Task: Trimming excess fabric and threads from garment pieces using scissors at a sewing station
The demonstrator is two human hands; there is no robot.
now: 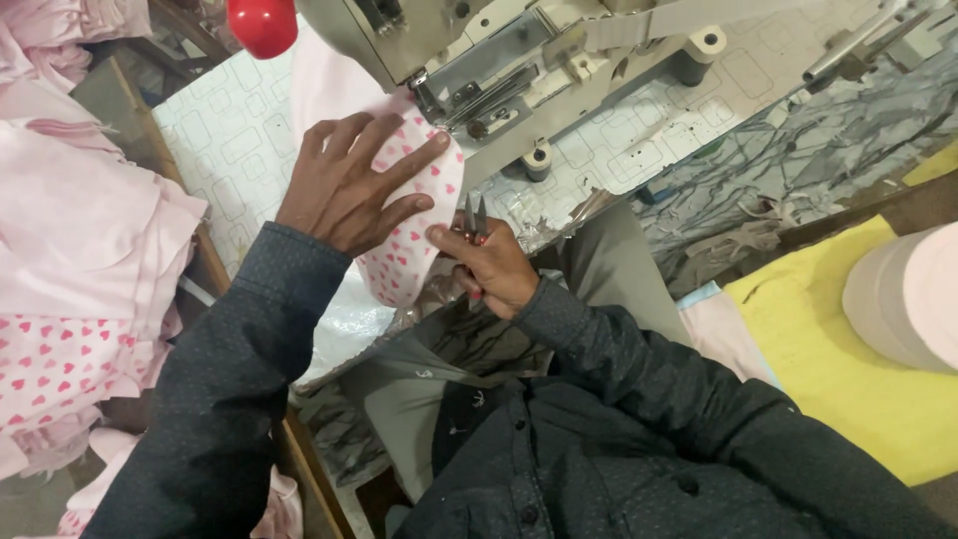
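Observation:
My left hand lies flat, fingers spread, on a piece of pale pink fabric with red hearts, pressing it on the sewing table just under the head of a sewing machine. My right hand grips a small pair of thread snips, blades pointing up, and its thumb touches the right edge of the fabric. The fabric's lower end hangs off the table toward my lap. The machine's needle area sits right beyond my left fingertips.
The table top has a white patterned cover. Piles of pink and heart-print fabric lie at the left. A red knob hangs at the top. A large pale roll rests on yellow cloth at the right.

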